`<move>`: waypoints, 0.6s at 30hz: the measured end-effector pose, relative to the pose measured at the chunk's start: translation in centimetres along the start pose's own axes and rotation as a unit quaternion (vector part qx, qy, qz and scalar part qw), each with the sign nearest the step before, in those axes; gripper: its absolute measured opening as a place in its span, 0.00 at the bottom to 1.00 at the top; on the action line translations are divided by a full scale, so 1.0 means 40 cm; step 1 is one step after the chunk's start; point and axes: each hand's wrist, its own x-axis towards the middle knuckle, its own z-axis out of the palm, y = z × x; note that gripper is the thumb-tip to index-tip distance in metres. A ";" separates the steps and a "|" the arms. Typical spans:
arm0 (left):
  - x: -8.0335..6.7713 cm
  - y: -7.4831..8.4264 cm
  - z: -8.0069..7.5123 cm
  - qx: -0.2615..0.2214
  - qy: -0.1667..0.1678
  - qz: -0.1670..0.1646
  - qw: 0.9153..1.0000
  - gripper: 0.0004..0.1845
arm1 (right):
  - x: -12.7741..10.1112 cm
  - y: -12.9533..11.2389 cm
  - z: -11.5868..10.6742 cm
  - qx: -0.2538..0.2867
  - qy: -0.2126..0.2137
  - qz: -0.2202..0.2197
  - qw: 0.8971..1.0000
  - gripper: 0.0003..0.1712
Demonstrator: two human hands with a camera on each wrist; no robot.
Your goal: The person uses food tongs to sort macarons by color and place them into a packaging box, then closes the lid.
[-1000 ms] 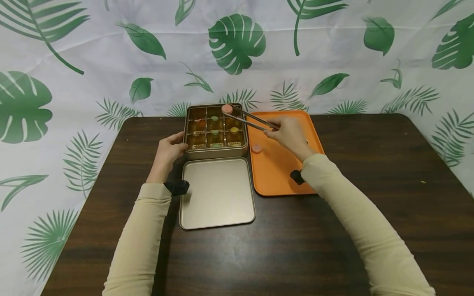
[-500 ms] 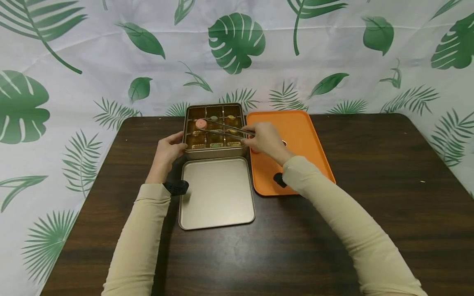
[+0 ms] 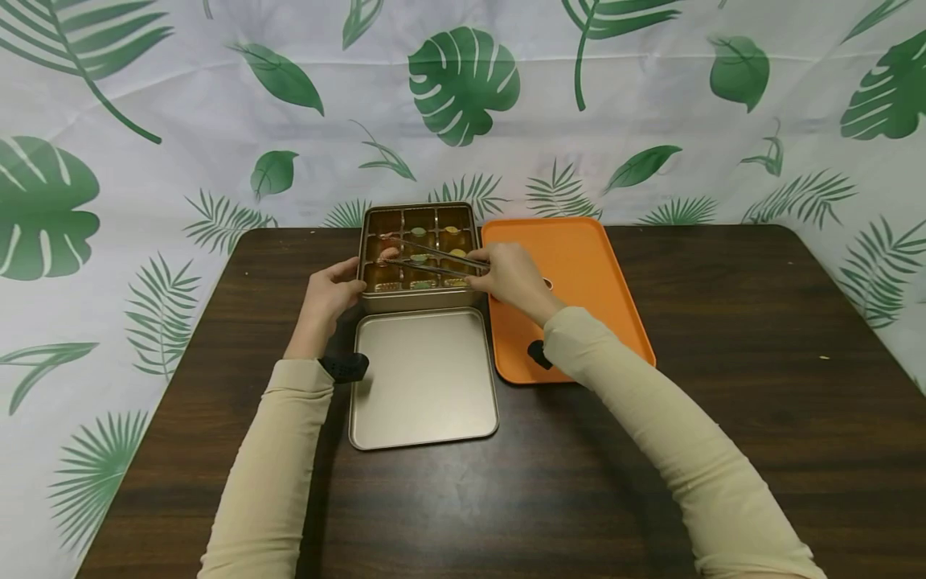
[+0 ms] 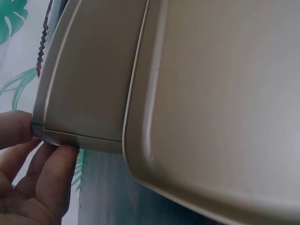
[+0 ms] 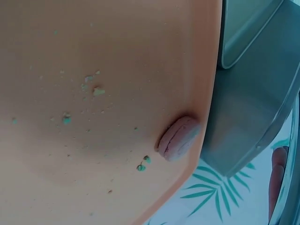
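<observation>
My left hand (image 3: pixel 325 305) grips the left side of a gold tin (image 3: pixel 423 302), with the thumb at its rim and fingers against the wall; the left wrist view shows these fingers (image 4: pixel 56 176) at the corner. Inside, a divided gold insert holds green, yellow and other small round sweets. My right hand (image 3: pixel 515 277) holds metal tongs (image 3: pixel 437 251) reaching over the tin. A pink macaron (image 3: pixel 389 253) sits tilted at their tips, in the left part of the tin; whether the tips still pinch it I cannot tell. Another pink macaron (image 5: pixel 179 138) lies on the orange tray (image 3: pixel 589 277).
The tin's flat gold lid (image 3: pixel 424 378) lies just in front of it on the dark wooden table (image 3: pixel 448 515). The tray stands against the tin's right side, with green and pale crumbs (image 5: pixel 98 91) on it. A leaf-print cloth (image 3: pixel 535 104) hangs behind.
My right hand has carried the macaron with the tongs leftward from the tin's back right corner to its left part, then lowered it there, where it tilts. My left hand has stayed put.
</observation>
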 end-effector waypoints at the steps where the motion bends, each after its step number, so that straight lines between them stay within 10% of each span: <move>1: 0.000 0.001 0.000 0.000 0.000 0.000 1.000 0.29 | -0.001 0.000 -0.002 0.004 -0.001 0.003 1.000 0.24; 18: 0.005 -0.004 0.001 -0.011 0.004 -0.001 1.000 0.29 | -0.040 0.114 -0.080 0.059 0.006 0.021 0.998 0.26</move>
